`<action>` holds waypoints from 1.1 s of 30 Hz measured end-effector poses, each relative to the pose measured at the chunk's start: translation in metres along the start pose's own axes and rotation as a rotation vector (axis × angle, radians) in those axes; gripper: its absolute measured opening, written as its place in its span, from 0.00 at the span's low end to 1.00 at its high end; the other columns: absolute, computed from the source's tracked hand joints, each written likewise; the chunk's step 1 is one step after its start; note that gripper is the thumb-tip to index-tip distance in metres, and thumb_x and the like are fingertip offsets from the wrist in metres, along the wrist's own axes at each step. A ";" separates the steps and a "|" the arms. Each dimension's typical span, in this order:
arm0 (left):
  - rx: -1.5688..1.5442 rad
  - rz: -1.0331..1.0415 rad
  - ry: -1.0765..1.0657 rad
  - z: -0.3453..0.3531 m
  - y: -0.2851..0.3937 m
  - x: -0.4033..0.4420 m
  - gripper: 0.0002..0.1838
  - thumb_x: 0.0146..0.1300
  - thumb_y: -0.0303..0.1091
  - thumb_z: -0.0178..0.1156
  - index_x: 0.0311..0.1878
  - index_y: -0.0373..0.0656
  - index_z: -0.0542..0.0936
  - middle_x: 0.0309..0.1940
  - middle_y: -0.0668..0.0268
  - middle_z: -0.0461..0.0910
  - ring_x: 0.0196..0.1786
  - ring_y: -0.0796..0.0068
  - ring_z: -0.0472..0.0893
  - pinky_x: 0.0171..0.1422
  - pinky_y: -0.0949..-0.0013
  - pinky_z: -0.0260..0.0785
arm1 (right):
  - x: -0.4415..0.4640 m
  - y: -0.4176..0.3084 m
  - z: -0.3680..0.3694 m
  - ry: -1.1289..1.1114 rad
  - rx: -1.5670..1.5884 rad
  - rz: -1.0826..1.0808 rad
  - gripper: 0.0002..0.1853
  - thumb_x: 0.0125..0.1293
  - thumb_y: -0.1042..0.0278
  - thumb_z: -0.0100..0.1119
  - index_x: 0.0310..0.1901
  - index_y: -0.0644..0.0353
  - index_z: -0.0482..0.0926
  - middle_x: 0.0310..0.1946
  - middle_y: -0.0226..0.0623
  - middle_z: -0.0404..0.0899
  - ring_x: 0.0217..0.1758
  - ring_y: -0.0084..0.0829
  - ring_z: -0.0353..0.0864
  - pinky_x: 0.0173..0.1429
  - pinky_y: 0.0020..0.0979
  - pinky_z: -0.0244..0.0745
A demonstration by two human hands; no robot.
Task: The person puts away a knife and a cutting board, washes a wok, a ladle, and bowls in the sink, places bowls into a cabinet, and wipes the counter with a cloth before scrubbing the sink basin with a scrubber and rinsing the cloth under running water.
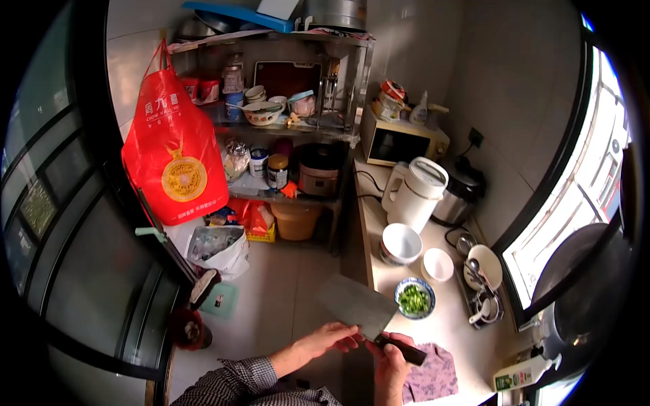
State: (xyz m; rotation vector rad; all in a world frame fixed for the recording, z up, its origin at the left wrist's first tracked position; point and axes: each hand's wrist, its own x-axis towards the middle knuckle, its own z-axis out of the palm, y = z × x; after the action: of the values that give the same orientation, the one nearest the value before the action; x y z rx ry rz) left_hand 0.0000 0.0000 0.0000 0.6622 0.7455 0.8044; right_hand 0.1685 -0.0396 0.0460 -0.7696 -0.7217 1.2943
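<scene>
My right hand (393,358) is wrapped round the dark handle of a cleaver (355,306). Its broad grey blade points up and to the left, over the floor beside the counter. My left hand (330,340) is at the blade's lower edge, fingers loosely stretched and partly apart; whether the fingertips touch the metal I cannot tell. Right of the blade, a blue-and-white bowl (399,312) on the counter holds chopped greens (413,299). A purple patterned cloth (433,379) lies on the counter beside my right hand.
Along the counter (379,267) stand two white bowls, a soymilk maker (416,193), a pressure cooker (460,193) and a microwave (399,143). A rack of spoons and ladles (484,308) sits near the window. A metal shelf and a red apron (172,145) are ahead; a white bag (220,250) is on the floor.
</scene>
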 end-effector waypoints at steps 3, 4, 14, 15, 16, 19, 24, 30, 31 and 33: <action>0.276 0.077 0.181 -0.086 0.067 0.011 0.16 0.58 0.44 0.61 0.46 0.46 0.78 0.38 0.71 0.79 0.36 0.82 0.76 0.38 0.77 0.69 | 0.060 0.035 0.078 -0.004 -0.022 -0.046 0.14 0.50 0.76 0.59 0.39 0.62 0.69 0.39 0.42 0.73 0.41 0.35 0.76 0.41 0.43 0.81; 0.316 0.093 0.260 -0.097 0.059 0.014 0.16 0.58 0.42 0.61 0.46 0.45 0.78 0.37 0.71 0.79 0.36 0.82 0.76 0.38 0.78 0.69 | 0.068 0.032 0.083 -0.007 -0.082 -0.049 0.14 0.50 0.77 0.59 0.39 0.62 0.69 0.39 0.42 0.73 0.41 0.35 0.75 0.42 0.43 0.81; 0.639 0.320 0.521 -0.199 0.175 0.088 0.14 0.57 0.36 0.61 0.45 0.40 0.78 0.37 0.66 0.81 0.39 0.78 0.78 0.47 0.75 0.70 | 0.261 0.048 0.205 -0.151 -0.219 -0.385 0.11 0.51 0.82 0.58 0.37 0.63 0.71 0.40 0.41 0.73 0.39 0.32 0.75 0.42 0.33 0.76; 0.648 0.345 0.513 -0.206 0.190 0.105 0.14 0.57 0.36 0.61 0.45 0.40 0.78 0.37 0.66 0.81 0.40 0.78 0.79 0.47 0.75 0.70 | 0.289 0.045 0.221 -0.186 -0.236 -0.478 0.11 0.52 0.83 0.58 0.37 0.63 0.71 0.40 0.41 0.73 0.38 0.32 0.76 0.41 0.28 0.74; 0.653 0.353 0.509 -0.213 0.198 0.117 0.14 0.57 0.36 0.61 0.45 0.40 0.78 0.37 0.65 0.81 0.40 0.78 0.79 0.47 0.74 0.71 | 0.312 0.045 0.234 -0.190 -0.252 -0.548 0.11 0.52 0.83 0.58 0.37 0.63 0.71 0.40 0.40 0.73 0.39 0.31 0.76 0.40 0.27 0.73; 0.699 0.394 0.517 -0.238 0.230 0.153 0.14 0.57 0.36 0.60 0.45 0.41 0.78 0.38 0.65 0.81 0.40 0.77 0.79 0.46 0.74 0.71 | 0.390 0.044 0.272 -0.250 -0.261 -0.664 0.11 0.51 0.86 0.56 0.36 0.64 0.71 0.40 0.42 0.74 0.44 0.30 0.73 0.45 0.29 0.73; 0.884 0.672 0.581 -0.251 0.365 0.215 0.16 0.56 0.35 0.61 0.48 0.41 0.76 0.37 0.63 0.81 0.38 0.75 0.79 0.43 0.72 0.72 | 0.518 0.016 0.345 -0.343 -0.305 -0.719 0.11 0.51 0.83 0.59 0.37 0.64 0.73 0.40 0.36 0.75 0.39 0.22 0.73 0.45 0.23 0.69; 0.942 0.711 0.622 -0.271 0.450 0.260 0.14 0.57 0.34 0.60 0.46 0.41 0.77 0.41 0.60 0.79 0.41 0.70 0.79 0.41 0.71 0.74 | 0.641 0.019 0.435 -0.381 -0.364 -0.766 0.11 0.50 0.79 0.61 0.37 0.63 0.75 0.31 0.30 0.76 0.33 0.19 0.73 0.38 0.21 0.69; 0.957 0.731 0.628 -0.277 0.459 0.268 0.14 0.57 0.33 0.60 0.46 0.41 0.77 0.42 0.60 0.79 0.41 0.70 0.79 0.41 0.71 0.74 | 0.659 0.023 0.447 -0.376 -0.380 -0.750 0.10 0.50 0.78 0.61 0.36 0.63 0.75 0.30 0.30 0.76 0.33 0.19 0.73 0.38 0.21 0.69; 1.004 0.785 0.635 -0.291 0.486 0.283 0.14 0.56 0.33 0.60 0.46 0.41 0.77 0.42 0.60 0.79 0.42 0.69 0.79 0.41 0.71 0.74 | 0.685 0.029 0.471 -0.416 -0.481 -0.818 0.10 0.49 0.77 0.61 0.35 0.63 0.76 0.29 0.31 0.76 0.32 0.19 0.73 0.38 0.21 0.69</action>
State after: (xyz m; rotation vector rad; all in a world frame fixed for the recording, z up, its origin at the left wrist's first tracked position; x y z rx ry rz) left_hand -0.2826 0.5552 0.1103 1.7051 1.5378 1.3835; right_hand -0.1427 0.6848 0.3125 -0.4782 -1.5293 0.5217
